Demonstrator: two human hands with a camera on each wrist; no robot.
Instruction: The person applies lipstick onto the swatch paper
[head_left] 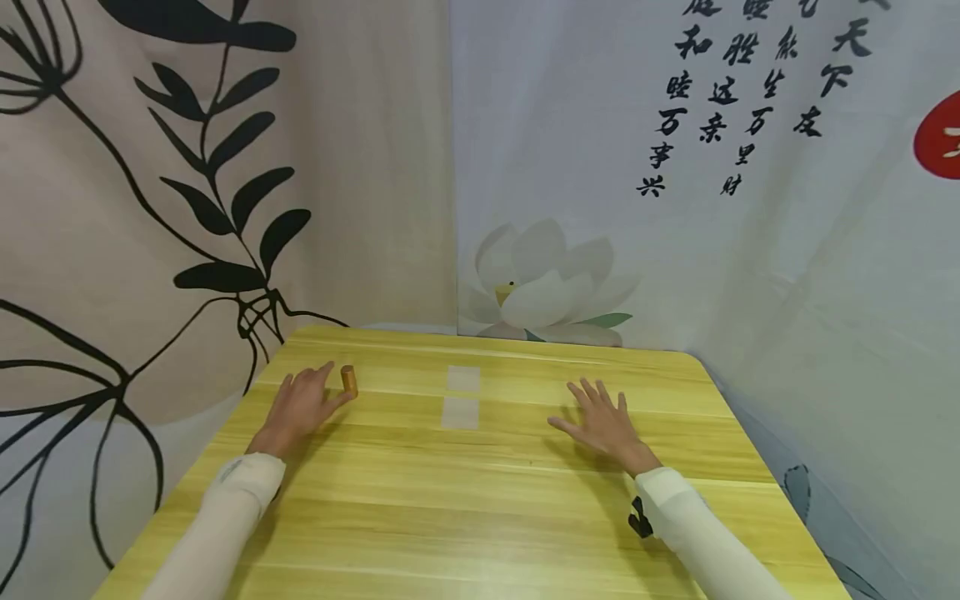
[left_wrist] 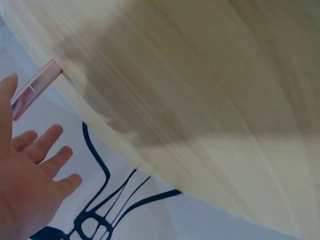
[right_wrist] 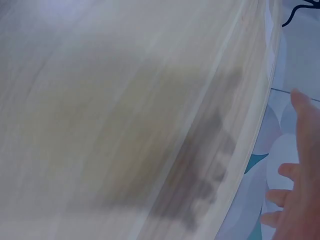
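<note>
A small cosmetic tube (head_left: 348, 381) stands upright on the far left part of the table, copper-brown in the head view. In the left wrist view the tube (left_wrist: 37, 90) looks pinkish, with a window in its side. My left hand (head_left: 303, 406) is right beside it, fingers loosely spread and the thumb tip at its lower end; the left wrist view shows the fingers (left_wrist: 50, 150) not curled round it. Over on the right side, my right hand (head_left: 602, 422) hovers above the table with its fingers spread, holding nothing.
Two pale square patches (head_left: 461, 412) lie one behind the other on the yellow wood-grain table (head_left: 450, 517), between the hands. Printed cloth (head_left: 375, 167) hangs behind the far edge. Something black (head_left: 640, 518) sits under the right cuff.
</note>
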